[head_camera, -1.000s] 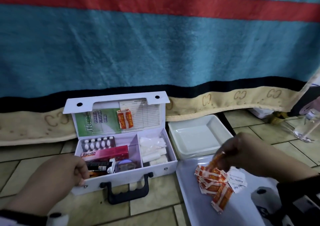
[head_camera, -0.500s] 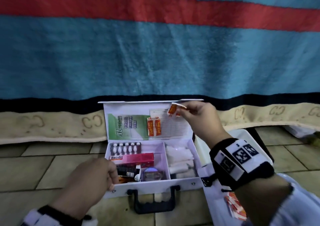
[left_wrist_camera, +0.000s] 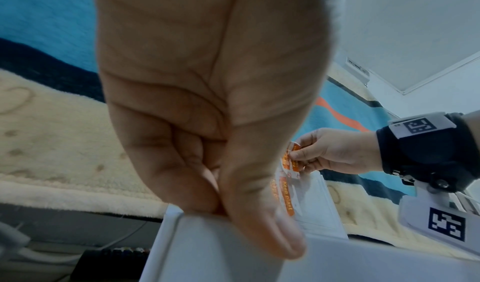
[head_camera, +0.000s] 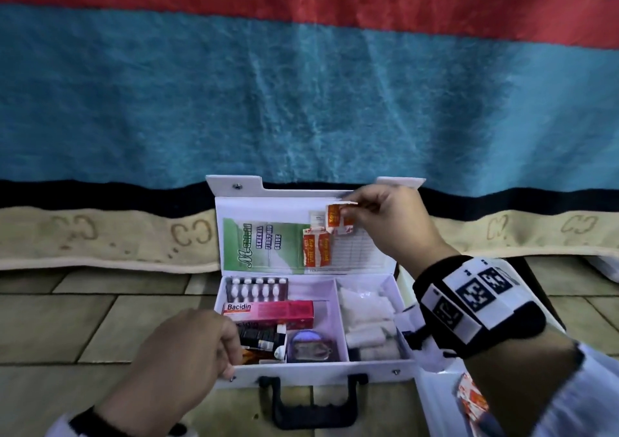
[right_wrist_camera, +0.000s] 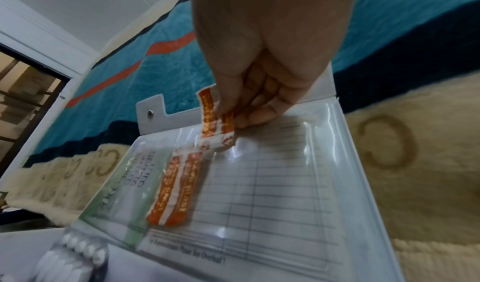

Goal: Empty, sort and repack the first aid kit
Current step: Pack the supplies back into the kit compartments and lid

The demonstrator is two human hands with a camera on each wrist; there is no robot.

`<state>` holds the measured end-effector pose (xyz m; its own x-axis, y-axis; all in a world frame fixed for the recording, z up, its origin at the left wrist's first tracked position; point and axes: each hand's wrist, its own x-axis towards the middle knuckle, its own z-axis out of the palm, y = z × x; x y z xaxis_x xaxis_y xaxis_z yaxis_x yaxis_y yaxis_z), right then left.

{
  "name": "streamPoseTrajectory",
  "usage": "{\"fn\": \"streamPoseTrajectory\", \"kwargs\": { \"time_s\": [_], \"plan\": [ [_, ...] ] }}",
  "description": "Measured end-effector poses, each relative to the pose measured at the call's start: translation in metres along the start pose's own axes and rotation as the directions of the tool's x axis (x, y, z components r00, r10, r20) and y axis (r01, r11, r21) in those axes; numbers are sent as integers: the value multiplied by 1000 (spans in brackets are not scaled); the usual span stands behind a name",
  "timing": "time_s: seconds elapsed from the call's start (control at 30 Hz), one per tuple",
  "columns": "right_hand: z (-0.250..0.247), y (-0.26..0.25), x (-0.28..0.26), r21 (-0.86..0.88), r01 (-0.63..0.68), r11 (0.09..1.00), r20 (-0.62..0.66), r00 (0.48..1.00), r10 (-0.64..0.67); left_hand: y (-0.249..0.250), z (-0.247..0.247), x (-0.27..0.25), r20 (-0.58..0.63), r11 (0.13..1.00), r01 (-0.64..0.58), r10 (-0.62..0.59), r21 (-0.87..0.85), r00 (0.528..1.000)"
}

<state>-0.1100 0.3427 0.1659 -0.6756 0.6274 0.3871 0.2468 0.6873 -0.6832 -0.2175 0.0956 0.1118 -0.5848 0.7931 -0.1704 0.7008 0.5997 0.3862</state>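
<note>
One plaster strip (head_camera: 336, 217) pinched in the right hand (head_camera: 385, 222) — slide it straight into the lid pocket (right_wrist_camera: 259, 183) — left hand (head_camera: 187, 349) gripping the kit (head_camera: 318, 374) front-left corner.

The kit case (head_camera: 315, 374) looks to me like smooth matt white plastic, with small metal snaps. The lid's sleeve (right_wrist_camera: 272, 183) is clear glossy film over printed paper. The plaster strips (right_wrist_camera: 217, 120) I pinch — thin, paper-like, possibly coated. Blanket (head_camera: 301, 84) behind — fuzzy cloth.
</note>
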Motion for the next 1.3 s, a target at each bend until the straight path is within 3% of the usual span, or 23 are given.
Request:
{"fn": "streamPoseTrajectory", "kwargs": {
  "time_s": [0.17,0.33,0.57,0.77,0.97,1.1,1.17,1.3],
  "plan": [
    [-2,2,4,141,40,989,-134,991,-21,3,-2,-1,14,1000,-16,17,-9,1000],
    [-5,3,0,60,14,998,19,1000,-16,1,-1,0,11,1000,14,-14,-21,1000],
    [-7,6,-2,-70,151,986,4,989,-151,0,-1,-1,8,1000,13,-13,-14,1000],
    [-11,7,0,-125,195,973,156,972,-174,0,1,0,-9,1000,-7,7,2,1000],
    [-13,-7,2,-306,188,933,317,944,-86,0,0,1,13,1000,-5,5,2,1000],
    [-10,-12,4,-549,224,805,440,897,50,0,0,1,5,1000,0,0,-5,1000],
    [-8,-14,3,-553,193,811,460,882,104,0,0,1,2,1000,-2,2,9,1000],
    [-9,-16,0,-463,85,882,403,907,124,1,-1,0,-1,1000,-4,4,8,1000]
  ]
}}
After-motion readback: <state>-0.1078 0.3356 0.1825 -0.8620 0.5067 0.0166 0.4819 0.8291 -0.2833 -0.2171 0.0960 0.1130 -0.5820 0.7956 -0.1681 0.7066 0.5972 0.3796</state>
